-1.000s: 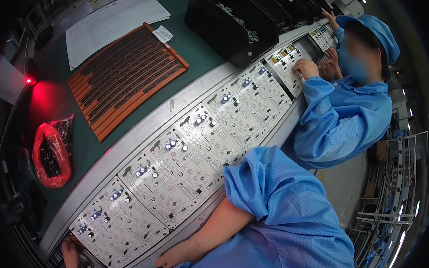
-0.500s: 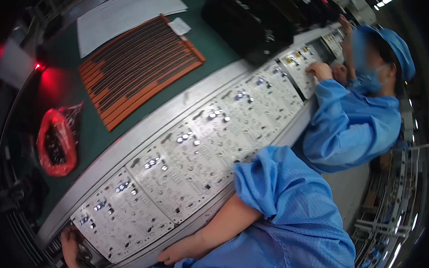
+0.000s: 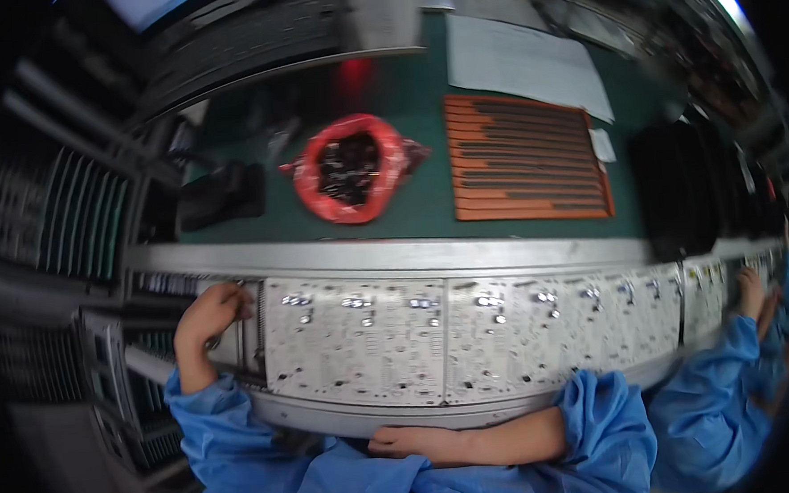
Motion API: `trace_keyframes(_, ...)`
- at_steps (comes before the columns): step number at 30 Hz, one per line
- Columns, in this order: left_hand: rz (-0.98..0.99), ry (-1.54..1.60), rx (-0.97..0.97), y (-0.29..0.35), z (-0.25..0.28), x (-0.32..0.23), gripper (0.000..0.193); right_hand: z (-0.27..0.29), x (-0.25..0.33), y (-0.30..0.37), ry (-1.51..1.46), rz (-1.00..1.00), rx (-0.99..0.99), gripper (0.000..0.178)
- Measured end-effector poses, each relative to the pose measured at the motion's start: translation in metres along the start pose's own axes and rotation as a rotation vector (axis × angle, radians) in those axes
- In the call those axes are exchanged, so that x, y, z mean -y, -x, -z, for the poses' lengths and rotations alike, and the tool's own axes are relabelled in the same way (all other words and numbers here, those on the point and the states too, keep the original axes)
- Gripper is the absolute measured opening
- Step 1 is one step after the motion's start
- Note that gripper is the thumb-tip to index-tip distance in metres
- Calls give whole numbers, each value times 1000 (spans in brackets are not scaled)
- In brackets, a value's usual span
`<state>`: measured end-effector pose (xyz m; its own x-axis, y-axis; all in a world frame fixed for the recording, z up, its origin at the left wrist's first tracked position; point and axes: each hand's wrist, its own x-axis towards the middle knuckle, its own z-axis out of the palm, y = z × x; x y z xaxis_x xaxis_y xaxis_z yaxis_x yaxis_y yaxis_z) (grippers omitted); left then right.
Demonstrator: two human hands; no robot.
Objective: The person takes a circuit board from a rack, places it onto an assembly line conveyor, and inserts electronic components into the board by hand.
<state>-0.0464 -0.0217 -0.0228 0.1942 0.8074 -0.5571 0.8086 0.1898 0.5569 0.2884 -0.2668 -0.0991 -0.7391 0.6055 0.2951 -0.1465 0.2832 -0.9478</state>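
Note:
My left hand (image 3: 209,317) is at the left end of the conveyor, just left of the nearest circuit board panel (image 3: 355,351). Its fingers are curled and pressed together over the dark gap there; whatever they hold, if anything, is hidden. The white panel carries shiny round capacitors and many small parts. A second panel (image 3: 560,336) lies against its right edge. Below the conveyor's near rail (image 3: 475,414), close to my body, rests my right hand (image 3: 403,442). Its fingers are folded in and nothing shows in them.
Beyond the conveyor, a red plastic bag (image 3: 309,181) of small dark parts lies on the green bench (image 3: 260,240). An orange rack (image 3: 535,212) with rows of dark strips sits beside it, papers (image 3: 528,61) behind. Black bins (image 3: 672,187) stand right. A co-worker's hand (image 3: 751,290) is over another panel.
My view has swung left, bringing the rack of boards at the left into sight. My left hand stays at the conveyor's left end, and my right hand stays near my body.

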Motion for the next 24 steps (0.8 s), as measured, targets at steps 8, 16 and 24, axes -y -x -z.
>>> trace_keyframes(8,-97,-193,20,-20,-7,-11,27,36,31,-7,-36,-527,321,24)
trace_keyframes(16,-18,-180,7,6,-12,-29,25,42,34,-7,3,-1132,175,24)
trace_keyframes(24,-409,151,59,3,-7,7,35,34,24,-21,574,304,330,18)
